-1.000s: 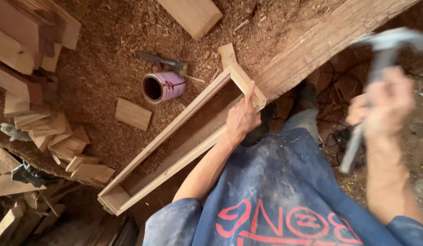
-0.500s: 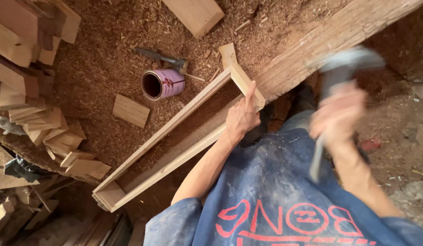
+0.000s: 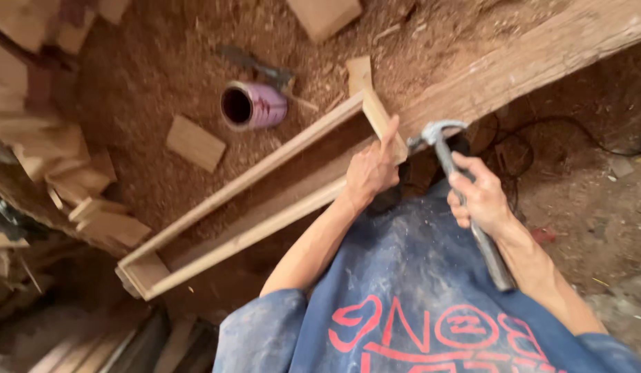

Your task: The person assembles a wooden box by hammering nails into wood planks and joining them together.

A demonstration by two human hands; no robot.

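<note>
Scrap blocks [image 3: 92, 176] are lying at the left beside the purple can [image 3: 255, 105] on the sawdust. Your left hand [image 3: 372, 169] is gripping the long wooden frame's [image 3: 265, 200] near corner, 1 finger lying along the end piece. Your right hand [image 3: 478, 197] is clenching the hammer [image 3: 465, 200], its head hovering right beside that finger; a glancing blow could be catching it. Any nail is hidden, and motion blur is softening the joint.
</note>
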